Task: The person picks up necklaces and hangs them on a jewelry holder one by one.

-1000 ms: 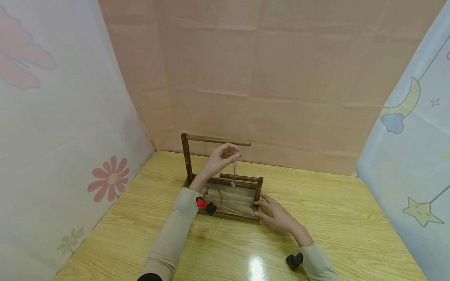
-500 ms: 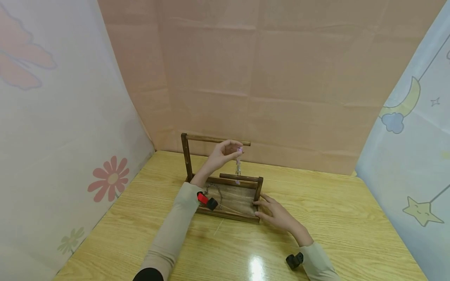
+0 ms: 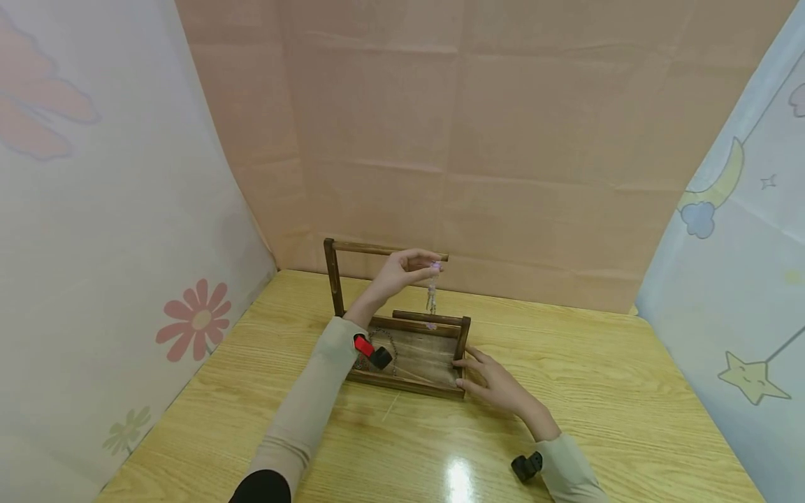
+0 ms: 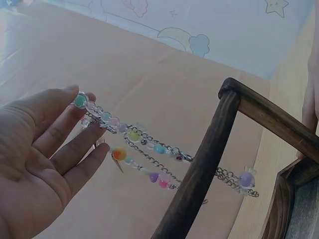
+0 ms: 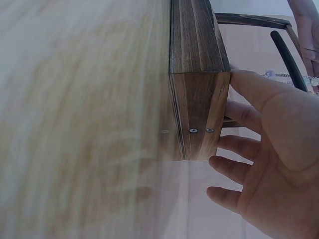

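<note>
My left hand [image 3: 402, 272] pinches a beaded chain bracelet [image 4: 159, 149] between thumb and fingertips, near the free end of the upper bar [image 3: 365, 248] of a wooden jewelry stand [image 3: 402, 383]. Pastel beads and silver chain hang down from the fingers. In the left wrist view, the strands pass behind the stand's lower bar [image 4: 199, 162], and a purple bead [image 4: 246, 180] shows beyond it. At the stand's right end, my right hand [image 3: 497, 384] holds the tray wall [image 5: 199, 114], with thumb and forefinger bent over its rim.
A dark chain necklace [image 3: 395, 346] lies in the tray's left part, partly hidden by the left wrist. The stand sits on a wood-grain table [image 3: 597, 391]. A tan backdrop [image 3: 534, 140] rises behind, with patterned white cloth [image 3: 126, 209] at both sides.
My left hand has moved right and slightly up along the upper bar, carrying the bracelet toward the bar's free end. The right hand and the stand stay in place.
</note>
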Tool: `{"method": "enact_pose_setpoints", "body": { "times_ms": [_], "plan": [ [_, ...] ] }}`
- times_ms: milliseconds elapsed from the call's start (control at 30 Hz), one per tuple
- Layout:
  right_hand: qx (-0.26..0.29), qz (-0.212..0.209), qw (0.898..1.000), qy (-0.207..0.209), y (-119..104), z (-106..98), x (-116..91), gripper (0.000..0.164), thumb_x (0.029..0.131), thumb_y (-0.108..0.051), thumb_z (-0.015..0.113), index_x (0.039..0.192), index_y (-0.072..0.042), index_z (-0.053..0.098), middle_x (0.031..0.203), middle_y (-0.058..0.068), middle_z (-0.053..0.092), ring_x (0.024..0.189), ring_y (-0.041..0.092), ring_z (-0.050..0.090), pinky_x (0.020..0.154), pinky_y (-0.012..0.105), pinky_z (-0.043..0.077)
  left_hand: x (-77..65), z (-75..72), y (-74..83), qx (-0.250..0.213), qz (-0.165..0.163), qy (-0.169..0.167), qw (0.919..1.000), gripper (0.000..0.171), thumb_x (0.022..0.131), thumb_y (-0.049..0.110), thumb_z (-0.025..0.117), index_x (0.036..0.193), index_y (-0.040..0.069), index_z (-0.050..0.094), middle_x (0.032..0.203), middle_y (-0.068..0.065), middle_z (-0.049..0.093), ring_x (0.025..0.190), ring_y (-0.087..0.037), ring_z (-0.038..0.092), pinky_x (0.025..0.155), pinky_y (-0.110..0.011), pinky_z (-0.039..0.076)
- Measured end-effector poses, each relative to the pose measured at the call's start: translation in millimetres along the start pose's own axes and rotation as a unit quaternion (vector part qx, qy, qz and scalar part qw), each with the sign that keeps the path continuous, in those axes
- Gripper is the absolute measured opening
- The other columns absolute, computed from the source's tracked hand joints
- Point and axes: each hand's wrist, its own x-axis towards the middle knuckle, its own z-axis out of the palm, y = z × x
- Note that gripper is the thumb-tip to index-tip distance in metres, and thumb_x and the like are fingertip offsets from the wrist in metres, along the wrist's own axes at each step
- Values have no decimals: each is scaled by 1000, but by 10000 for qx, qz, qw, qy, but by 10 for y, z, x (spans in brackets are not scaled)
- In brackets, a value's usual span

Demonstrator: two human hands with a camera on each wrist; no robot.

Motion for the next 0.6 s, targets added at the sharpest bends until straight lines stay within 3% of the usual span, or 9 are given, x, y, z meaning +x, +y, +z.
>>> {"method": "enact_pose_setpoints", "body": {
  "times_ms": [267, 600],
  "plan": [
    [-27, 34, 10000, 11, 2, -3, -5, 43, 92, -37, 56, 129, -15, 55, 150, 19, 25, 132, 43, 30, 99, 62, 33, 86, 59, 57, -109, -216, -171, 9996, 34, 87, 27, 66, 118, 14, 62, 107, -4, 68, 103, -24, 62, 91, -36, 49],
    [-1, 30, 10000, -2, 4, 4, -6, 44, 92, -37, 57, 129, -14, 55, 149, 19, 25, 132, 43, 30, 98, 62, 34, 199, 120, 109, 142, -181, -233, 9995, 33, 86, 35, 66, 116, 20, 63, 107, 0, 67, 101, -14, 62, 94, -37, 46]
  ]
}}
